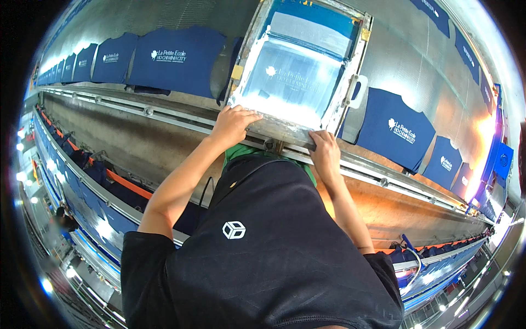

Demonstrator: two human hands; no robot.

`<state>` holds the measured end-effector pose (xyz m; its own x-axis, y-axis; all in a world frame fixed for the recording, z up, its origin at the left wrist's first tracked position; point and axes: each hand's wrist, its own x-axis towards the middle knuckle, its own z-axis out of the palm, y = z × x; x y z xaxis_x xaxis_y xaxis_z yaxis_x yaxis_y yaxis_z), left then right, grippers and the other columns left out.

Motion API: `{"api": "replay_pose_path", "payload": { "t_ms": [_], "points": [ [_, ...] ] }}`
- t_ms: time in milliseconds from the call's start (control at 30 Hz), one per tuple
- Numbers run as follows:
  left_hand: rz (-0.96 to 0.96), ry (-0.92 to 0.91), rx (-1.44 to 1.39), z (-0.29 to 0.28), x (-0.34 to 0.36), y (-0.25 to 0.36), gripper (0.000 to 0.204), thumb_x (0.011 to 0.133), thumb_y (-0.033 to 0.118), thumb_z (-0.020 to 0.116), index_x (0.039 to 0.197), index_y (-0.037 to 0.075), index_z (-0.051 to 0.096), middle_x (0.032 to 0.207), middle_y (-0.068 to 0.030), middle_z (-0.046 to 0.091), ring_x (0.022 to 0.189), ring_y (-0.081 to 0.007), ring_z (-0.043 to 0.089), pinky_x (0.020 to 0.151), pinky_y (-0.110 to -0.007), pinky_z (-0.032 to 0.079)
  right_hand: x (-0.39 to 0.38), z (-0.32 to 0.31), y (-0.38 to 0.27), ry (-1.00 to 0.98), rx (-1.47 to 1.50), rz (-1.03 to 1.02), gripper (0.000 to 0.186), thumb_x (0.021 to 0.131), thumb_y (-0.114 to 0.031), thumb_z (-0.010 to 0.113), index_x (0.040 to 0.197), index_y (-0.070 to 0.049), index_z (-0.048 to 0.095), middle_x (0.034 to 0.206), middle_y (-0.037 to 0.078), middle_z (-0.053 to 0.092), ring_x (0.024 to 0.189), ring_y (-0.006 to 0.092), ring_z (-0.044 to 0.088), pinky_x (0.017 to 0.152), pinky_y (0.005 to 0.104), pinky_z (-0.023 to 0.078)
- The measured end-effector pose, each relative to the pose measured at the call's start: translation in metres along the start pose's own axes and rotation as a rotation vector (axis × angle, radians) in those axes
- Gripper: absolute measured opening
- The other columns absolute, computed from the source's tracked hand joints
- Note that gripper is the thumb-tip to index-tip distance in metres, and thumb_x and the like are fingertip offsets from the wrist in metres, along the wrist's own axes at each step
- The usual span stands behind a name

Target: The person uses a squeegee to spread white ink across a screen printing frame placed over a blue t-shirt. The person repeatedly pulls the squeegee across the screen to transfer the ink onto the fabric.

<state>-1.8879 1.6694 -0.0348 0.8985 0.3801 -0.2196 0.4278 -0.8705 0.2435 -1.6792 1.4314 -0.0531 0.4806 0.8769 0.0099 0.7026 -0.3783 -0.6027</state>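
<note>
A rectangular screen-printing frame [282, 127] with worn metal sides lies over the long printing table, its pale mesh [296, 96] bearing a faint logo and dark blue ink along the upper part. My left hand [233, 125] grips the near bar at its left corner, fingers curled over the edge. Toward the other end of that same bar, my right hand [324, 148] has its fingers bent over the metal. A white handle [359, 91] sticks out from the frame's right side. Thumbs are mostly hidden.
Navy shirt pieces with white prints [175, 66] [395, 118] line both sides of the frame. A metal rail [394, 181] runs along the table's near edge. Behind me are more long tables with orange strips [127, 181]. A person [64, 222] is at the far left.
</note>
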Motion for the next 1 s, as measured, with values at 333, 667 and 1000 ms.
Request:
{"api": "replay_pose_path", "payload": {
  "t_ms": [333,667,1000],
  "points": [
    [0.095,-0.077,-0.03,-0.117,0.266,-0.053,0.058,0.067,0.041,0.091,0.114,0.01,0.078,0.104,-0.0163,0.077,0.097,-0.0349,0.074,0.086,-0.045,0.058,0.258,-0.095,0.07,-0.152,-0.142,0.151,0.044,0.071,-0.029,0.09,0.099,0.001,0.075,0.084,0.02,0.075,0.077,0.032,0.074,0.073,0.042,0.058],
    [0.026,-0.111,0.046,-0.044,0.154,-0.045,0.041,0.076,0.043,0.084,0.107,0.018,0.08,0.094,-0.0123,0.078,0.092,-0.0319,0.075,0.086,-0.047,0.056,0.14,-0.013,0.059,-0.062,-0.036,0.157,0.036,0.073,-0.029,0.09,0.092,-0.002,0.076,0.089,0.018,0.075,0.086,0.0379,0.073,0.079,0.0456,0.057],
    [0.146,0.099,0.026,-0.108,0.265,-0.058,0.042,0.069,0.034,0.089,0.106,0.014,0.08,0.093,-0.0157,0.077,0.091,-0.0323,0.075,0.08,-0.046,0.058,0.259,-0.078,0.083,0.014,-0.139,0.105,0.049,0.071,-0.035,0.093,0.097,0.003,0.075,0.072,0.018,0.072,0.063,0.0307,0.071,0.066,0.0418,0.055]
  ]
}}
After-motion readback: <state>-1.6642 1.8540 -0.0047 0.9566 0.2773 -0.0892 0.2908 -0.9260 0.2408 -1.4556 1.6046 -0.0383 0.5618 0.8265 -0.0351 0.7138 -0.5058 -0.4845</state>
